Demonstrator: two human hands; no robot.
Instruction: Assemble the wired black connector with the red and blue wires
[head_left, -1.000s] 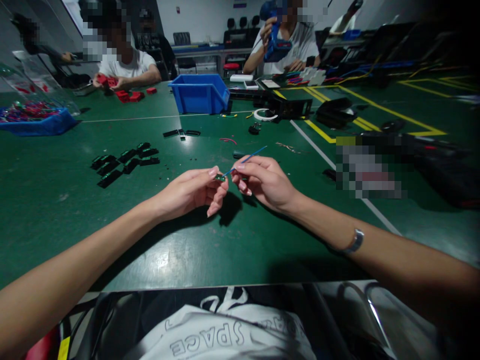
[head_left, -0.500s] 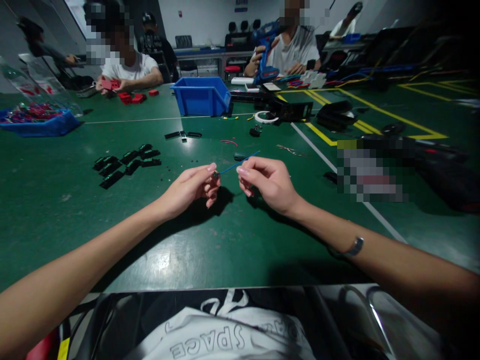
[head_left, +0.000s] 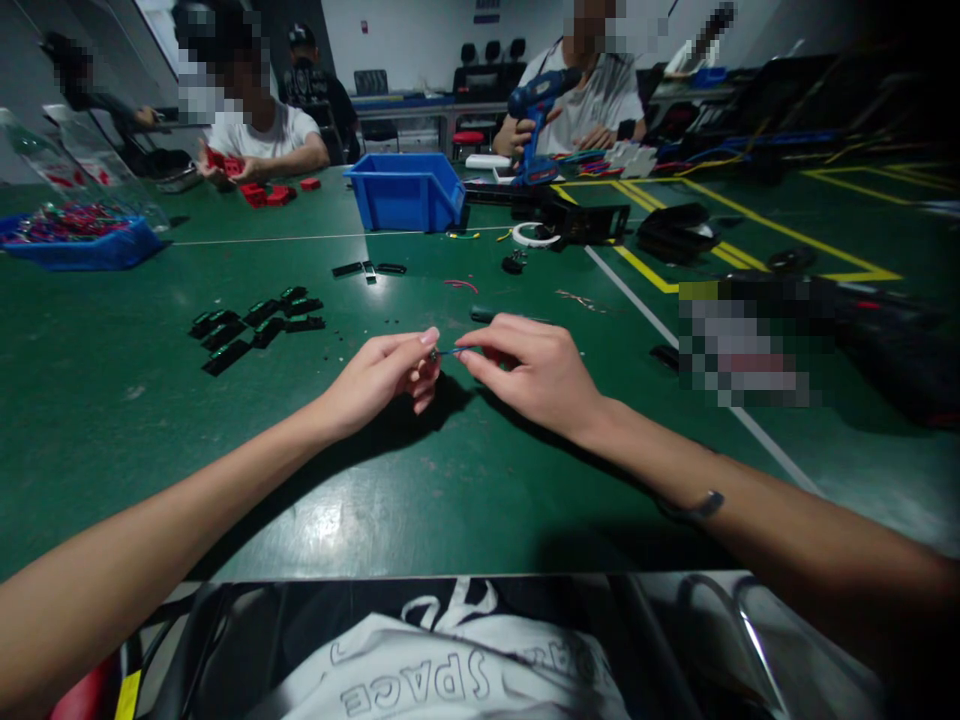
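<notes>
My left hand point(head_left: 394, 375) pinches a small dark part point(head_left: 433, 354) between thumb and forefinger; most of it is hidden by the fingers. A thin blue wire point(head_left: 448, 352) runs from that part to my right hand point(head_left: 532, 365). The right thumb and forefinger are closed on the wire, a short way from the left fingertips. Both hands hover just over the green table point(head_left: 390, 500). Behind my right hand lies a dark screwdriver-like handle point(head_left: 484, 315), partly covered by the hand.
Several black pieces point(head_left: 259, 325) lie at the left. A blue bin point(head_left: 405, 195) stands at the back, and a blue tray point(head_left: 90, 250) of wires sits far left. Opposite, one person handles red blocks point(head_left: 225, 163); another holds a blue power drill point(head_left: 538, 120).
My right hand has turned and moved left, now gripping the blue wire closer to the left fingers. The left hand has stayed almost still. The person opposite has shifted the drill slightly.
</notes>
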